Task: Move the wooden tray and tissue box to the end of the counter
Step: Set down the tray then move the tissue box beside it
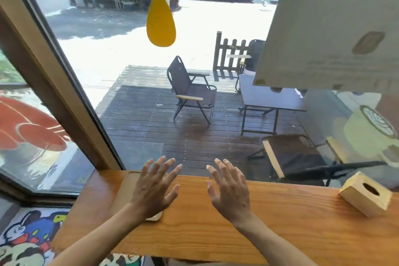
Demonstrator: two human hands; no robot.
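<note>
A flat wooden tray (126, 192) lies near the left end of the wooden counter (280, 229), against the window. My left hand (154, 188) hovers over the tray's right part with its fingers spread, holding nothing and hiding some of the tray. To its right, my right hand (230, 191) is also open above bare counter, fingers apart. A pale wooden tissue box (364, 195) with an oval slot on top stands far to the right on the counter, well away from both hands.
A large window runs along the counter's back edge, with a brown frame post (54, 84) at the left corner. A pale board or sign (332, 24) hangs at upper right. The counter's left end drops off near a cartoon-printed surface (32, 235).
</note>
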